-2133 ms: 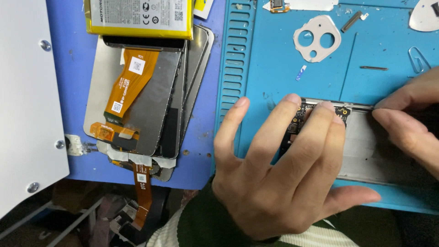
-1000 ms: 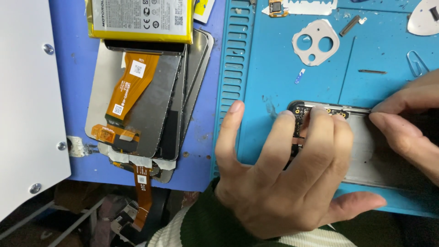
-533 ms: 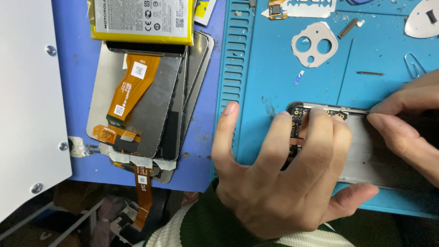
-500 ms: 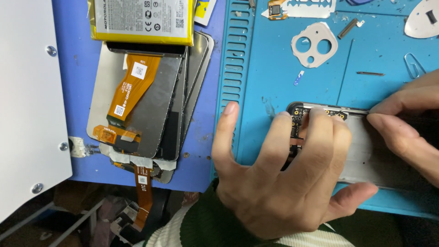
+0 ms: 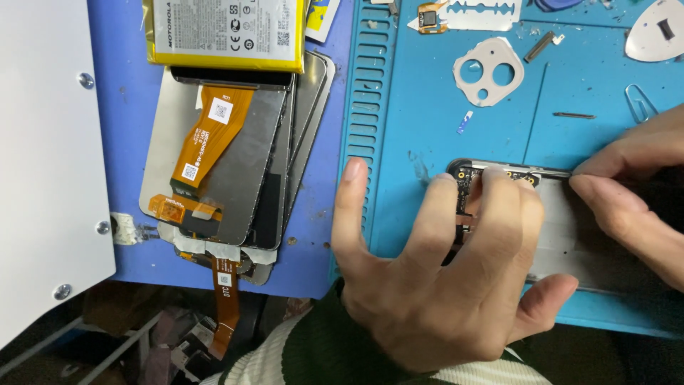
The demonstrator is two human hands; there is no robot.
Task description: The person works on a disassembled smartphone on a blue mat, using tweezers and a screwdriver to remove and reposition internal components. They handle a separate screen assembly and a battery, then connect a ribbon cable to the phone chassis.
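Note:
An opened phone frame (image 5: 570,235) with a dark circuit board at its left end lies on a blue repair mat (image 5: 427,121). My left hand (image 5: 434,278) rests flat on it, fingers spread, pressing down its left end. My right hand (image 5: 630,192) comes in from the right, thumb and forefinger pinched at the frame's top edge; what they pinch is too small to tell.
Left of the mat is a stack of phone screens (image 5: 235,164) with orange flex cables, and a yellow battery (image 5: 228,32) on top. A grey camera bezel (image 5: 488,71), small metal parts, a paper clip (image 5: 641,103) and a pick (image 5: 655,28) lie on the mat. A white panel (image 5: 43,157) stands at far left.
My left hand has slid slightly down and left along the frame, uncovering more of the circuit board. My right hand stays pinched at the top edge.

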